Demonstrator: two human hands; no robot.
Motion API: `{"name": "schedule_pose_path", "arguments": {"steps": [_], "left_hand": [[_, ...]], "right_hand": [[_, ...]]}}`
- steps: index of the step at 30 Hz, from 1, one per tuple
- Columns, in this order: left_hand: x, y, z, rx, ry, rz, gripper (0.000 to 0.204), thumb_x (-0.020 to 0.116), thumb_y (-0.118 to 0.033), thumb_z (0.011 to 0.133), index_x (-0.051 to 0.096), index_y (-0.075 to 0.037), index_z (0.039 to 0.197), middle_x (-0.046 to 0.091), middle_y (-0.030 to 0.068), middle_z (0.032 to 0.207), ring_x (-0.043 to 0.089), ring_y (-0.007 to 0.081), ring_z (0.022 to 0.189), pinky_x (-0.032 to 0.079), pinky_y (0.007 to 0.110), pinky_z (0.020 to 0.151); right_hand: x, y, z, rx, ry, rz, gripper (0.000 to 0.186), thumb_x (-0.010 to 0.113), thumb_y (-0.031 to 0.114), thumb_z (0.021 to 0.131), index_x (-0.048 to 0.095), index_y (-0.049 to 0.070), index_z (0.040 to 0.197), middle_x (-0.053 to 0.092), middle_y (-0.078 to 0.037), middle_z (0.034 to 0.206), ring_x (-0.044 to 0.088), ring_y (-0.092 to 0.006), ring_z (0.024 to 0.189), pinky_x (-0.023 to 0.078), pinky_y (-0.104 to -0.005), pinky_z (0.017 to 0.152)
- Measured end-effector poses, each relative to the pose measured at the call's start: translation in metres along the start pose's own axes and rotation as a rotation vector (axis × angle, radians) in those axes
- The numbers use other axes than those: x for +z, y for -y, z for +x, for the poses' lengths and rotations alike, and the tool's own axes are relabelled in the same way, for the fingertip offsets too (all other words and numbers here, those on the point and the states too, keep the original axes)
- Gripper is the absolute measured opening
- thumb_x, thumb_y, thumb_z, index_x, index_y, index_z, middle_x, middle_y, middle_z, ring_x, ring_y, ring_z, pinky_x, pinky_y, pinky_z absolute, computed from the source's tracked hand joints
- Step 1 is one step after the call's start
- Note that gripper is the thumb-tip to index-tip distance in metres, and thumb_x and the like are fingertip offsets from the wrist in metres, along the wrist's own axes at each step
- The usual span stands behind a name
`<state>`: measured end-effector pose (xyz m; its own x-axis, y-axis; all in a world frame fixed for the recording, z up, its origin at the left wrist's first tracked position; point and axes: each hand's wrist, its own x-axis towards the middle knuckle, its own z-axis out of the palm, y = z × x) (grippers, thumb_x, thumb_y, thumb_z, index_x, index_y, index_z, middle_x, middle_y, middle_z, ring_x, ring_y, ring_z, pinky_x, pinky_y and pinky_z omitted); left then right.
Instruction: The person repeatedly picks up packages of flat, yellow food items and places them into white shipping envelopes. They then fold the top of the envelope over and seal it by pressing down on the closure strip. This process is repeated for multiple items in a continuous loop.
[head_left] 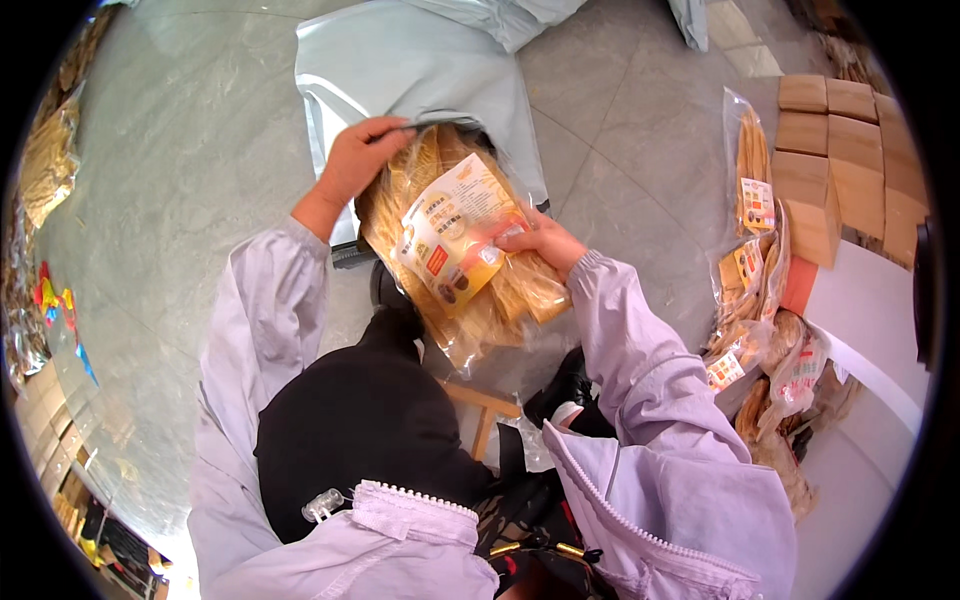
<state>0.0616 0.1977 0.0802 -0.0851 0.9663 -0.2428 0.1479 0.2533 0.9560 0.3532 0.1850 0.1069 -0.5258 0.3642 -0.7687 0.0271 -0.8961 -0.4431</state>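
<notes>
A clear plastic bag of long yellowish dried sticks (455,290), with a white and orange label, is tilted partly into the mouth of a grey mailing bag (410,65). My left hand (362,165) grips the rim of the mailing bag at the left of its mouth, fingertips partly hidden by the film. On the other side, my right hand (545,242) is closed on the right edge of the clear bag, its thumb lying over the label. The upper end of the clear bag sits inside the mailing bag, while the lower end sticks out toward me.
More grey mailing bags (510,18) lie beyond on the tiled floor. At the right are filled clear bags (755,200), stacked brown cartons (805,190) and a white surface (870,320). Wrapped goods (48,165) line the far left. Part of a wooden frame (480,405) shows between my legs.
</notes>
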Motion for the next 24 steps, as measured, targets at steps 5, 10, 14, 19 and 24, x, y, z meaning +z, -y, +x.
{"name": "schedule_pose_path", "arguments": {"steps": [5, 10, 14, 19, 24], "left_hand": [[0.019, 0.004, -0.043, 0.251, -0.054, 0.119, 0.027, 0.063, -0.004, 0.080, 0.065, -0.007, 0.107, 0.050, 0.0041, 0.078, 0.049, 0.0135, 0.071, 0.041, 0.025, 0.067], [0.012, 0.006, -0.059, 0.286, -0.105, 0.516, 0.040, 0.064, -0.006, 0.077, 0.061, -0.011, 0.116, 0.054, 0.0082, 0.087, 0.055, 0.0230, 0.078, 0.045, 0.030, 0.074], [-0.003, 0.063, -0.060, 0.295, -0.574, 0.839, 0.050, 0.064, -0.012, 0.077, 0.053, -0.016, 0.126, 0.059, 0.0134, 0.104, 0.059, 0.0300, 0.092, 0.047, 0.036, 0.085], [-0.021, 0.130, -0.074, -0.288, -0.380, 0.560, 0.041, 0.053, -0.010, 0.082, 0.057, -0.017, 0.122, 0.063, 0.0171, 0.106, 0.061, 0.0320, 0.096, 0.047, 0.038, 0.084], [-0.023, 0.147, -0.086, -0.349, -0.431, 0.368, 0.032, 0.054, -0.009, 0.082, 0.062, -0.012, 0.113, 0.067, 0.0125, 0.093, 0.064, 0.0234, 0.083, 0.048, 0.033, 0.072]], "right_hand": [[-0.004, -0.020, 0.007, -0.115, 0.168, 0.488, 0.065, 0.061, -0.003, 0.079, 0.034, 0.009, 0.137, 0.053, -0.012, 0.123, 0.056, -0.0258, 0.111, 0.047, -0.0392, 0.094], [-0.009, -0.053, 0.052, -0.251, 0.008, 0.432, 0.050, 0.060, 0.004, 0.085, 0.041, 0.009, 0.131, 0.056, -0.011, 0.119, 0.058, -0.0247, 0.108, 0.050, -0.0407, 0.091], [0.003, -0.027, 0.060, -0.316, 0.106, 0.404, 0.046, 0.062, 0.006, 0.086, 0.044, 0.007, 0.127, 0.058, -0.010, 0.116, 0.060, -0.0240, 0.102, 0.051, -0.0384, 0.087], [-0.008, -0.025, 0.113, -0.549, -0.443, -0.064, 0.051, 0.066, 0.009, 0.084, 0.042, 0.007, 0.128, 0.057, -0.010, 0.115, 0.060, -0.0210, 0.098, 0.051, -0.0338, 0.080], [-0.038, -0.004, 0.107, -0.505, -0.797, -0.065, 0.075, 0.072, 0.021, 0.078, 0.031, 0.003, 0.138, 0.060, -0.018, 0.103, 0.061, -0.0234, 0.088, 0.051, -0.0326, 0.072]]}}
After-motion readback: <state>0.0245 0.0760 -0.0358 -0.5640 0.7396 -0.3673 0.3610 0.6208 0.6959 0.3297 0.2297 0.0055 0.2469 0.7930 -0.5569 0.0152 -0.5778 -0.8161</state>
